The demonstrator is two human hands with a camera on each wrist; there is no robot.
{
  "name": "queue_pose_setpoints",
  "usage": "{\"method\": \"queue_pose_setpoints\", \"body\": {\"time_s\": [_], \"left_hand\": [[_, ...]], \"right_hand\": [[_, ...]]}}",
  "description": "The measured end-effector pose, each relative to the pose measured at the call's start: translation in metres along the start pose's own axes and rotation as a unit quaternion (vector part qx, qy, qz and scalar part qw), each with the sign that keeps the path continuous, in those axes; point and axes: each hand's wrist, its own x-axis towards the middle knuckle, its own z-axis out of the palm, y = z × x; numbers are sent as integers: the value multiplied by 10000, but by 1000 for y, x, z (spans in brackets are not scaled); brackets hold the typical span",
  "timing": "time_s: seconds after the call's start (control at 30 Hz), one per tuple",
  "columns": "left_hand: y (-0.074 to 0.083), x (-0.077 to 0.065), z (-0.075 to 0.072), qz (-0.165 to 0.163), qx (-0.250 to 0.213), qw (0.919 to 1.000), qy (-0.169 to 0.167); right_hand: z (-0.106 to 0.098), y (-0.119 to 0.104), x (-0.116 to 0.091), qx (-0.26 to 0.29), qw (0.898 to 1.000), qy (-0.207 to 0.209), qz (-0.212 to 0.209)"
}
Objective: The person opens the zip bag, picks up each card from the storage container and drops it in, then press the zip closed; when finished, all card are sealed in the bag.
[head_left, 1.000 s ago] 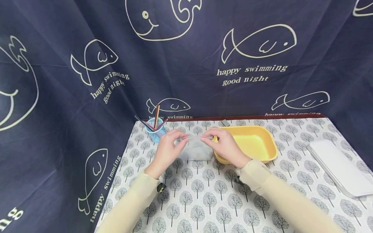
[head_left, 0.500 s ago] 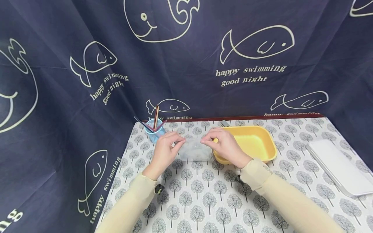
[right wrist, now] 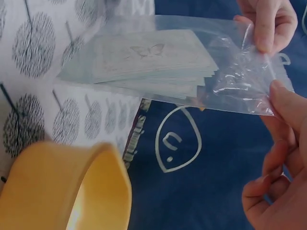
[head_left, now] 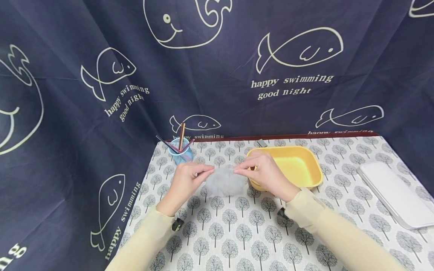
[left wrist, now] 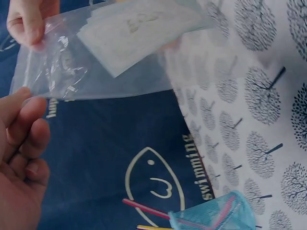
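A clear plastic bag (head_left: 225, 182) hangs between both hands over the table. Inside it lies a fanned stack of pale paper sheets (right wrist: 153, 55), the front one printed with a butterfly. My left hand (head_left: 188, 180) pinches one corner of the bag's upper edge between thumb and finger. The opposite corner is pinched by my right hand (head_left: 262, 171), whose other fingers curl loosely in the right wrist view. Near that end the plastic (left wrist: 62, 72) is wrinkled and holds no paper.
Behind my left hand stands a blue cup (head_left: 181, 154) with several pencils or sticks. A yellow basin (head_left: 305, 180) sits beside my right hand. Farther right lies a white flat box (head_left: 396, 194); a small grey block (head_left: 262, 143) is at the back edge.
Both hands have come down and toward me with the bag. My left hand has also shifted left, slightly widening the gap between the fingertips.
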Motion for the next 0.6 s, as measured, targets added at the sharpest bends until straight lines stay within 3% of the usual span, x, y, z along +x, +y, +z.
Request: {"method": "queue_pose_setpoints", "body": {"time_s": [0.23,0.37,0.47,0.6], "left_hand": [[20,-17,-17,-481,-654,9943,-695],[20,-24,-18,-765,-1051,9860,-1041],[11,-27,-14,-904,-1019,9837,-1170],[-4,-25,-6,-833,-539,9881,-1173]], "right_hand": [[-3,-21,-21,561,9956,-526,536],[1,-20,-26,723,9915,-820,705],[6,-12,-26,655,9908,-981,668],[9,-2,-20,71,9938,-1007,462]]}}
